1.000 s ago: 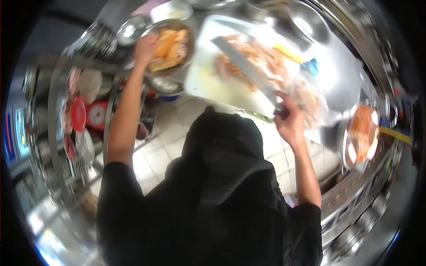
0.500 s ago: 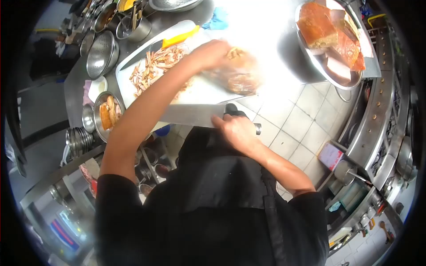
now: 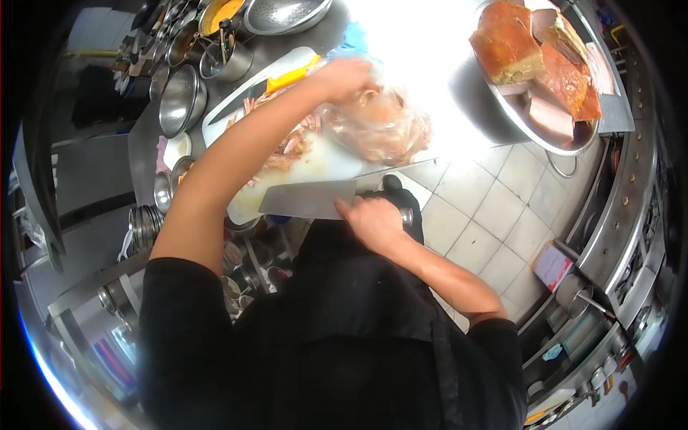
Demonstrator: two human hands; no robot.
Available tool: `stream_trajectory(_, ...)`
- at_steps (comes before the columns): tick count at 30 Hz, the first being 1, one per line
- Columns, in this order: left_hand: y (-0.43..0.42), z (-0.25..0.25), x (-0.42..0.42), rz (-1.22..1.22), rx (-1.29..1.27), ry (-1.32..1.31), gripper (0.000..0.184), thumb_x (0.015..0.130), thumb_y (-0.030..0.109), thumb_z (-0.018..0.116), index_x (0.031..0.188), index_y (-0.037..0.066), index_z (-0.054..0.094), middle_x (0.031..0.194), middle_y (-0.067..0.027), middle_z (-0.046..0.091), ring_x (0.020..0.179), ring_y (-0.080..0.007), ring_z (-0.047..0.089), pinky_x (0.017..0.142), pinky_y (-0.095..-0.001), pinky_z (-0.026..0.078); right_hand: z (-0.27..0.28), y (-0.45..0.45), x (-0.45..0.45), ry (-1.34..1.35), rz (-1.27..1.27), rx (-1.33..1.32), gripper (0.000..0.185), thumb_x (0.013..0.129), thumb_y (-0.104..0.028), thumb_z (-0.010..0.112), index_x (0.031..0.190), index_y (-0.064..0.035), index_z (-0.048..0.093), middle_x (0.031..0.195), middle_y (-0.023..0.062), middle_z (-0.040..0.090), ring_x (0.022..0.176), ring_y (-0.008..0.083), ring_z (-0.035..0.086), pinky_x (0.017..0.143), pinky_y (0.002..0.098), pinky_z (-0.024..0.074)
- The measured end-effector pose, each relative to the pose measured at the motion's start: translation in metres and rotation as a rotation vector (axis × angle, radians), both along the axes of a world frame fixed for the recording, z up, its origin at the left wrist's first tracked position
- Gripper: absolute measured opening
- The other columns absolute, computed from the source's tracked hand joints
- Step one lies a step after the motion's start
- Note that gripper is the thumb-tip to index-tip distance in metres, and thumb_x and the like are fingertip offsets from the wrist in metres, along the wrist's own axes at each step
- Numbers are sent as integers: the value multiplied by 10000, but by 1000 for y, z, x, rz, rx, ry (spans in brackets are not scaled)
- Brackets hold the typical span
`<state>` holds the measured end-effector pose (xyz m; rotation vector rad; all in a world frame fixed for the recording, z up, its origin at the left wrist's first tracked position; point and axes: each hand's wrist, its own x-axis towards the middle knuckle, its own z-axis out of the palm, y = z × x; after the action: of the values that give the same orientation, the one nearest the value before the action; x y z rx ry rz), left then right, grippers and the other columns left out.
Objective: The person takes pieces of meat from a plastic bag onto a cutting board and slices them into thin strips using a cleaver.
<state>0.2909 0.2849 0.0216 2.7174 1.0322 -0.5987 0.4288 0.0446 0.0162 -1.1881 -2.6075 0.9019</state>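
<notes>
My left hand (image 3: 350, 79) is closed at the top of a clear plastic bag (image 3: 380, 132) with pale brownish contents, probably meat. The bag rests at the right end of a white cutting board (image 3: 326, 166). Cut strips of meat (image 3: 292, 149) lie on the board, partly hidden beneath my left forearm. In my right hand (image 3: 378, 223) is a cleaver (image 3: 308, 199), its broad blade held level in front of the board's near edge and pointing left. A knife with a yellow handle (image 3: 290, 74) lies along the board's far side.
A metal tray of roasted pork slabs (image 3: 527, 132) stands at the right of the steel table. Metal colanders (image 3: 183, 100), a utensil pot (image 3: 228, 63) and a blue cloth (image 3: 351, 39) are at the left and back. Stoves line the right side beyond the tiled floor (image 3: 480, 201).
The bag, blurred before, now shows clearly and spreads wider on the board. The cleaver has shifted slightly toward my body. The whole view has moved a little.
</notes>
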Motion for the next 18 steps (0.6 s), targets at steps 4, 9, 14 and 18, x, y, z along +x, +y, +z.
stream_trajectory(4, 5, 4, -9, -131, 105, -32, 191, 670, 116, 681, 856, 98, 640, 1048, -63, 486, 1101, -218, 455, 848, -377, 393, 2, 3, 1, -1, 28, -23, 351, 796, -101, 540, 1143, -124, 583, 730, 122, 600, 630, 284, 629, 552, 393, 492)
stream_trajectory(9, 8, 29, -22, -303, 9, -72, 281, 640, 151, 697, 912, 109, 639, 1077, -56, 498, 1101, -215, 453, 882, -378, 376, 1, 2, 2, 18, 9, -21, 351, 795, -86, 534, 1142, -119, 577, 739, 125, 603, 639, 296, 626, 563, 403, 491)
stream_trajectory(14, 8, 24, -32, -557, 104, -149, 371, 612, 178, 722, 968, 108, 643, 1083, -40, 498, 1118, -198, 443, 891, -361, 366, 3, 5, 2, 17, 31, -44, 337, 794, -82, 532, 1127, -110, 575, 738, 131, 602, 647, 300, 627, 566, 403, 490)
stream_trajectory(18, 11, 48, -22, -575, 81, -152, 298, 627, 144, 692, 919, 97, 653, 1121, -50, 502, 1145, -211, 434, 918, -361, 348, 5, 9, 2, 12, 52, -59, 331, 784, -77, 542, 1112, -103, 575, 733, 134, 599, 645, 305, 626, 565, 407, 491)
